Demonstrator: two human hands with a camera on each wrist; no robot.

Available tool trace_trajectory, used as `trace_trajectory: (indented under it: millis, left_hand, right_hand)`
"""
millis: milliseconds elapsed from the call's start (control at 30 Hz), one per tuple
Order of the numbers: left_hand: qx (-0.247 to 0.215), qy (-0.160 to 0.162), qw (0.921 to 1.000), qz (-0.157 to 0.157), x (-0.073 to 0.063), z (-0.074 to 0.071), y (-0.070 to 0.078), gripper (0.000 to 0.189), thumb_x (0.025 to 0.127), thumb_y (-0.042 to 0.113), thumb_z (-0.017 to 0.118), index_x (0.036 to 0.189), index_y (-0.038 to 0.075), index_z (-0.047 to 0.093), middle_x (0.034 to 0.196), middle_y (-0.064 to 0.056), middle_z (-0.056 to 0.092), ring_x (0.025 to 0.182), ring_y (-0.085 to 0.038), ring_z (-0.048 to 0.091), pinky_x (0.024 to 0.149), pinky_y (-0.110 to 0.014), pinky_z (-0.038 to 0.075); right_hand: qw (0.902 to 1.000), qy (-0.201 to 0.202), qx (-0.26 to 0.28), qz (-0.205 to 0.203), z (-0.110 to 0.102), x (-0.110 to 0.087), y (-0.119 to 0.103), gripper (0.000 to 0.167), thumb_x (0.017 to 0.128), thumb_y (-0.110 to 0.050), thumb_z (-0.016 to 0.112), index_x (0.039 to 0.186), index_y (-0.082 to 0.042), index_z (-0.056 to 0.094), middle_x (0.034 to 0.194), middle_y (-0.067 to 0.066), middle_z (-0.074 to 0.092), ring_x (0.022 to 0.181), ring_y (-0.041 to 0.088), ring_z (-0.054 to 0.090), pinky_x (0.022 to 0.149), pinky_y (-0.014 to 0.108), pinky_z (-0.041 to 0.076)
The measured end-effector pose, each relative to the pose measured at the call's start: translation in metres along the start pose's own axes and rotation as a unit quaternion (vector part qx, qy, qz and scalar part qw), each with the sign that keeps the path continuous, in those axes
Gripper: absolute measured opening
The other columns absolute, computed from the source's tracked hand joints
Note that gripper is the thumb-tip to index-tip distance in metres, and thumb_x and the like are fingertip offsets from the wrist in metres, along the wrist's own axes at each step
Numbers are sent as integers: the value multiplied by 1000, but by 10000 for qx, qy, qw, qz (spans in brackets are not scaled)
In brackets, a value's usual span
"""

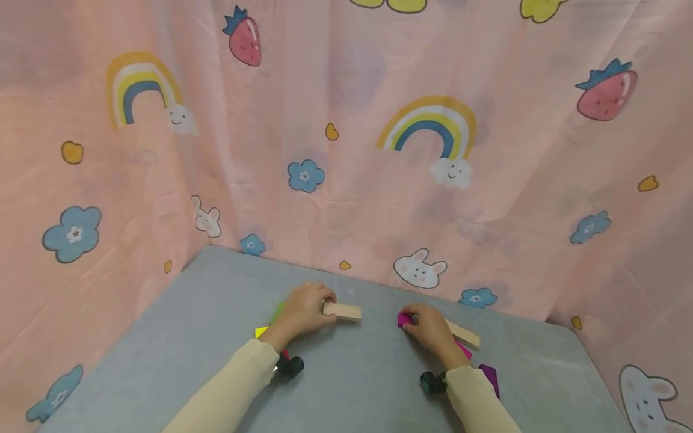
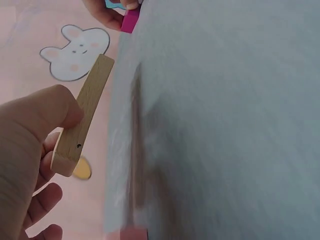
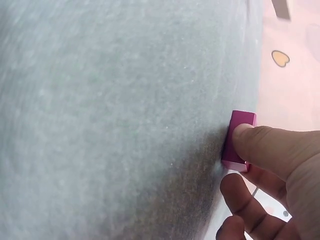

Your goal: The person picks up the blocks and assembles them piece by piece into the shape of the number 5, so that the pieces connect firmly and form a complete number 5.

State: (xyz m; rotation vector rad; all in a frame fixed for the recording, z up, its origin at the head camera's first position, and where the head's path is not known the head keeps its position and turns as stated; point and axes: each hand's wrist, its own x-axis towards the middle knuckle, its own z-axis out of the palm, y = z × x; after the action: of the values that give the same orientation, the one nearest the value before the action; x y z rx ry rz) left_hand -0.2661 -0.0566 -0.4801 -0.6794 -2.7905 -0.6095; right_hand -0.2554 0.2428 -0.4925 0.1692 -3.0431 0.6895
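Observation:
My left hand [image 1: 307, 308] pinches a plain wooden block [image 1: 345, 311] between thumb and fingers. In the left wrist view this long wooden block [image 2: 91, 97] is tilted, with a small dark spot near its lower end. Across from it, my right hand [image 1: 433, 329] grips a magenta block [image 1: 403, 320] by thumb and fingers. The right wrist view has that magenta block [image 3: 241, 120] down close to the grey tabletop, the thumb lying over its side. A space separates the two held blocks.
Beside the right hand lie another wooden block [image 1: 465, 334], a pink block [image 1: 464, 350] and a purple block [image 1: 489, 379]. Yellow [image 1: 261, 332], green [image 1: 278, 311] and red [image 1: 285, 353] pieces are partly hidden by the left arm. A pink printed curtain [image 1: 346, 222] borders the grey table [image 1: 357, 385].

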Motion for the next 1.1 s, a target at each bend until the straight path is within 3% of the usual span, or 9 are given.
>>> trace_trajectory:
  millis: [300, 500, 800, 1100]
  left_hand:
    - [-665, -265, 9972, -200, 27, 22, 14, 23, 76, 33, 74, 94, 19, 70, 90, 7, 62, 84, -11, 50, 75, -27, 43]
    - [-944, -353, 9949, -29, 38, 36, 23, 22, 77, 30, 76, 96, 18, 71, 89, 6, 61, 82, -11, 50, 72, -25, 43]
    - [-1337, -620, 9890, -159, 41, 50, 33, 21, 80, 27, 74, 97, 17, 70, 91, 6, 58, 83, -10, 48, 73, -24, 42]
    - [-1309, -731, 9883, -265, 40, 54, 37, 20, 79, 28, 74, 95, 16, 69, 91, 6, 56, 83, -10, 46, 72, -24, 41]
  right_hand:
    - [9999, -71, -32, -116, -1, 1, 0, 27, 82, -8, 73, 108, -8, 70, 114, 11, 67, 103, 28, 62, 91, 49, 50]
    - [9999, -104, 14, -78, -1, 2, 1, 27, 82, -8, 73, 110, -8, 70, 114, 11, 67, 105, 28, 62, 92, 49, 49]
    - [9998, -55, 39, -170, 0, 2, 3, 26, 82, -7, 73, 107, -10, 71, 110, 9, 67, 102, 26, 62, 91, 48, 50]
    - [10000, -50, -23, -73, 0, 0, 2, 27, 83, -8, 73, 109, -10, 71, 113, 10, 67, 105, 28, 62, 93, 50, 49]
